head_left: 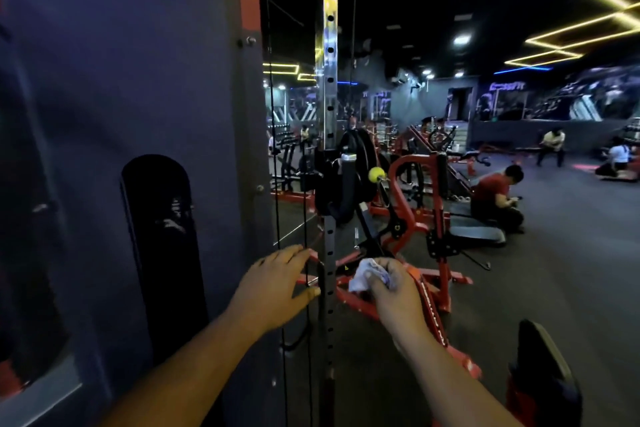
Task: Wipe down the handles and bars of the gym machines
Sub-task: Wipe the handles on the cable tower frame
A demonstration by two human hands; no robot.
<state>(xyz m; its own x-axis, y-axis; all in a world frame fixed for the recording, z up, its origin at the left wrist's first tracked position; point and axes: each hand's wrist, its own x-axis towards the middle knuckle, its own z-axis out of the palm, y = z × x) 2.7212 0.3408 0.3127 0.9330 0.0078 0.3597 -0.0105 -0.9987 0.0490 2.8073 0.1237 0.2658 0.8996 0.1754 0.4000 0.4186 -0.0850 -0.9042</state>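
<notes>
Dim gym, dark rubbery floor [571, 270], black ceiling w/ yellow LED strip lights [588, 24] in angular outlines.

Nearest: both bare forearms reach fwd from bottom of frame. Left hand [273, 291] palm-down, fingers straight & spread, thumb out toward the perforated upright post [329, 253]; fingertips lie over a thin black cable [306, 204] just beside the post. Can't tell if they actually touch it. Holds nothing, grip loose. Right hand [394, 291] curled into a fist round a crumpled white cloth [363, 276], soft & wrinkled, w/ a bit of purple-ish print; cloth bunches out at the thumb side, close to the post on its right, apart from it.

Left side: big matte dark-grey shroud panel [121, 114], smooth, rounded edges, w/ a tall black arch-topped slot [162, 246]. Small bolts on its right edge. Post is flat grey metal w/ a row of round holes, shiny higher up.

Lower right corner: black padded seat edge [543, 367] on red frame.

Mid: red tubular-steel machine [415, 211], curved bars, black plates, a yellow ball knob [375, 174].

Far: person in red shirt [495, 198] crouched on the floor; two more people by the back wall w/ dark mural, blurred.
</notes>
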